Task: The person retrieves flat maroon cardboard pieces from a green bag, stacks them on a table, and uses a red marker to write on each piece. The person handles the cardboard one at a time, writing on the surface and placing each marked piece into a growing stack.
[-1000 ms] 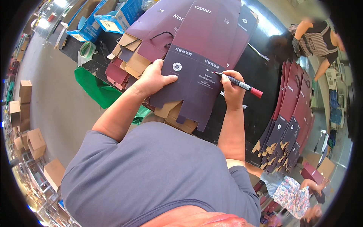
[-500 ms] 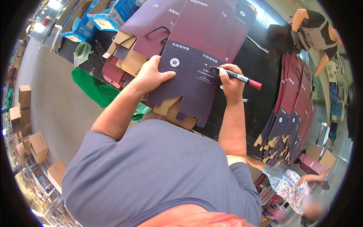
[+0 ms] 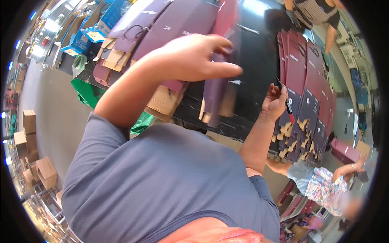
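Observation:
My left hand is over the table, its thumb stretched out and its fingers apart. Just beyond those fingers a flat maroon and dark purple carton stands tilted on edge, smeared by motion; whether the hand touches it I cannot tell. Out to the right, my right hand is closed round a marker pen with a red end, its dark tip pointing up. That hand is beside a stack of flat maroon cartons with cut tan flaps.
More flat cartons with black cord handles lie at the left on the black table. Blue boxes and a roll of green tape sit farther left. Two other people are at the right, one far, one near.
The carton that lay flat under my hands is now tipped up on edge. My left hand has left its surface and swung right; my right hand has moved right with the marker pen.

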The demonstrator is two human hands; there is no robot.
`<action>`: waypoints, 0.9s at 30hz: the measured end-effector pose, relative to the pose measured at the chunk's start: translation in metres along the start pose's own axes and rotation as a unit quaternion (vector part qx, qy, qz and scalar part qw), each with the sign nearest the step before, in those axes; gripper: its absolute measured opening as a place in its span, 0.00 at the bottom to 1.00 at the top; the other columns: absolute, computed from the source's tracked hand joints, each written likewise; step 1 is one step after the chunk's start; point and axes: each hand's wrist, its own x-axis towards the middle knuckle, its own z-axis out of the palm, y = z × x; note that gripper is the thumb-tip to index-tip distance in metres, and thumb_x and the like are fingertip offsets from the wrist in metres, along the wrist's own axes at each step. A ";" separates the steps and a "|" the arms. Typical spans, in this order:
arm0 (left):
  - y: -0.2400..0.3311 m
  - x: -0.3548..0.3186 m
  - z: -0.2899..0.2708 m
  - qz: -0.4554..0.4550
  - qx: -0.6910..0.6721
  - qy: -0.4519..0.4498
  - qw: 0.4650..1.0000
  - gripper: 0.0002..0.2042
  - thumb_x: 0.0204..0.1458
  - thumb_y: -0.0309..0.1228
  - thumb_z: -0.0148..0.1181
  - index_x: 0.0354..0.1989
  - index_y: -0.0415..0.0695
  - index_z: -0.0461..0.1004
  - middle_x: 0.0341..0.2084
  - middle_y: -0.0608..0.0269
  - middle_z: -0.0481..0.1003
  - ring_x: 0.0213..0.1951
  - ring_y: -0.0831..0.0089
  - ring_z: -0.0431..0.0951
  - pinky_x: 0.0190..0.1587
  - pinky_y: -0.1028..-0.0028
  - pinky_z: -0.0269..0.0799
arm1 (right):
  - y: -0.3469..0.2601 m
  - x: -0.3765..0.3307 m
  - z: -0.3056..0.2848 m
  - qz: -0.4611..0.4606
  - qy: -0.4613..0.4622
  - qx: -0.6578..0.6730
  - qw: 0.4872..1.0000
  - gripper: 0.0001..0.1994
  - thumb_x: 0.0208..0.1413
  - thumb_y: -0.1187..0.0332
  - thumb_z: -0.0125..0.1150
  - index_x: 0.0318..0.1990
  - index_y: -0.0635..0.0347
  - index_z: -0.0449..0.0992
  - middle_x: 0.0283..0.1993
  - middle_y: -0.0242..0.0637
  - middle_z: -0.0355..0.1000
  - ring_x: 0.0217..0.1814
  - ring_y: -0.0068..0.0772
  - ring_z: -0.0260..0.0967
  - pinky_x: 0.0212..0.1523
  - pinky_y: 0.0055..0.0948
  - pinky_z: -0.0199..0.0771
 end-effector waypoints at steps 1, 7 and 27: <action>0.019 0.016 0.021 -0.043 -0.056 -0.076 0.995 0.37 0.51 0.59 0.58 0.58 0.37 0.70 0.49 0.50 0.78 0.51 0.55 0.78 0.55 0.66 0.71 | -0.017 0.003 -0.019 0.001 0.024 0.007 1.000 0.07 0.62 0.71 0.54 0.43 0.64 0.74 0.30 0.38 0.74 0.33 0.30 0.72 0.47 0.34 0.79; -0.034 0.061 0.207 -0.092 0.164 -0.127 0.974 0.42 0.51 0.58 0.57 0.68 0.42 0.56 0.69 0.51 0.54 0.70 0.53 0.52 0.68 0.53 0.53 | -0.044 0.013 -0.118 0.017 0.060 0.025 0.998 0.06 0.62 0.71 0.56 0.42 0.63 0.73 0.29 0.37 0.73 0.31 0.28 0.73 0.48 0.38 0.79; -0.074 0.026 0.284 -0.048 0.217 -0.058 0.973 0.46 0.42 0.61 0.65 0.67 0.48 0.59 0.72 0.59 0.46 0.74 0.60 0.38 0.70 0.55 0.37 | 0.005 0.006 -0.146 -0.149 -0.185 -0.500 0.833 0.08 0.51 0.67 0.65 0.34 0.61 0.78 0.28 0.36 0.75 0.30 0.30 0.73 0.36 0.28 0.74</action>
